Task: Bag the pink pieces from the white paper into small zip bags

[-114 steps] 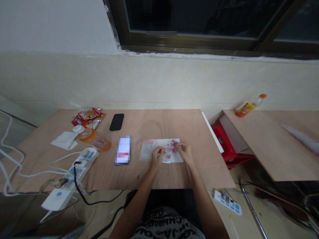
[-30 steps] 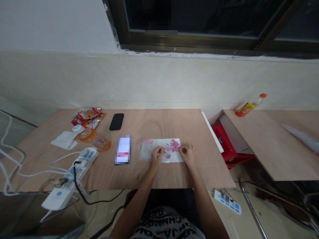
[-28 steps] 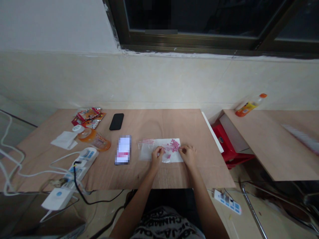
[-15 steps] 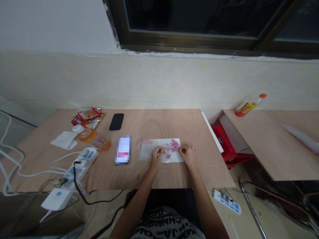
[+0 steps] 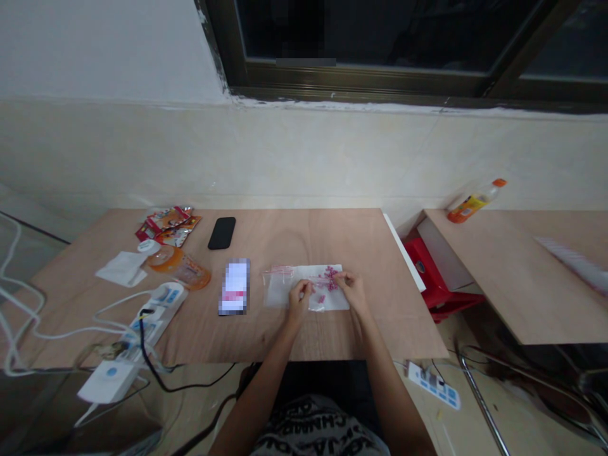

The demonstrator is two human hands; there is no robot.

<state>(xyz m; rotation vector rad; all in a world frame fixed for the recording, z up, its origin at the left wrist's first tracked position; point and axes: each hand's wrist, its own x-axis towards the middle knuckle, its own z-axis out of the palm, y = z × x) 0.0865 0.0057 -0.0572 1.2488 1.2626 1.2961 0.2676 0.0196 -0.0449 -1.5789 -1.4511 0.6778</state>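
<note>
Small pink beads (image 5: 330, 276) lie in a loose heap on a white sheet of paper (image 5: 338, 305). My left hand (image 5: 299, 300) is closed, thumb and finger pinching the edge of a small clear zip bag (image 5: 317, 300) at the paper's left part. A few pink pieces show at this bag. My right hand (image 5: 352, 290) reaches over the paper's right edge, its thumb and forefinger drawn together at the beads; whatever is between the fingertips is too small to make out. Left of my left hand lies another clear zip bag (image 5: 278, 288) with a pink seal line.
Left of the bags are a lit phone (image 5: 234, 286), a black phone (image 5: 221, 233), an orange drink bottle (image 5: 180, 265) on its side, snack packets (image 5: 171, 225), a tissue (image 5: 122, 268) and a power strip (image 5: 159, 310) with cables. A red stool (image 5: 430, 278) stands between the tables.
My right hand has moved left and slightly up, from the paper's right edge onto the pink beads. My left hand stays where it was on the zip bag.
</note>
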